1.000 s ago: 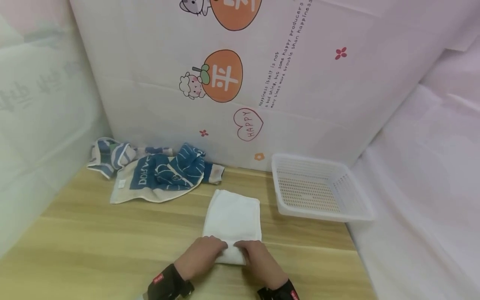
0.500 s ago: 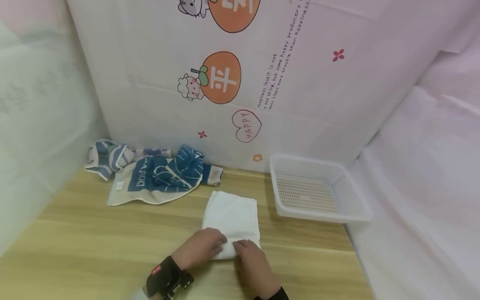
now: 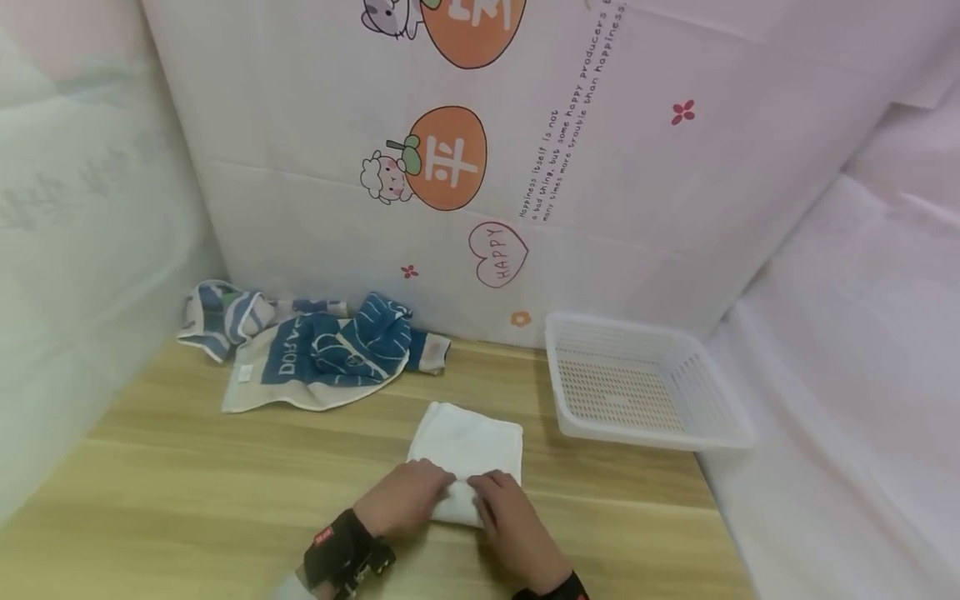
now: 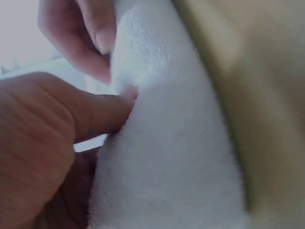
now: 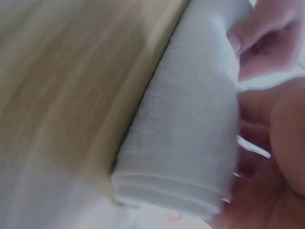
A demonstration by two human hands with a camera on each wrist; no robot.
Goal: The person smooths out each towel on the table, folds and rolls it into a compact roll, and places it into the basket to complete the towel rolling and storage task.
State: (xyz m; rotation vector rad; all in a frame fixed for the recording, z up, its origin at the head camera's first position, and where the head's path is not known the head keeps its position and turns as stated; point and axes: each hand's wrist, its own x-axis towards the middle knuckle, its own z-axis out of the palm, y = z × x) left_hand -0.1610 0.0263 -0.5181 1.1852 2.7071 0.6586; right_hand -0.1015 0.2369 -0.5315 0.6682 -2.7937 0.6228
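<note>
A white terry towel [image 3: 468, 440] lies folded on the wooden table, its near end turned over into a thick band. My left hand [image 3: 408, 500] grips the band from the left; in the left wrist view its thumb [image 4: 107, 112] presses into the towel's edge. From the right, my right hand [image 3: 517, 527] holds the same fold, close to the left fingertips. Stacked layers of the towel [image 5: 183, 109] show at its end in the right wrist view, with the right fingers curled along the edge. The fingertips under the fold are partly hidden.
A white plastic basket [image 3: 557, 392] stands at the back right. Crumpled blue and beige towels [image 3: 348, 350] lie at the back left, beside a striped cloth [image 3: 217, 321]. A printed white sheet [image 3: 585, 275] hangs behind the table [image 3: 225, 492].
The towel's far edge has come nearer to me, and the flat part beyond my hands looks shorter. Both hands shifted slightly along the fold and stay on it.
</note>
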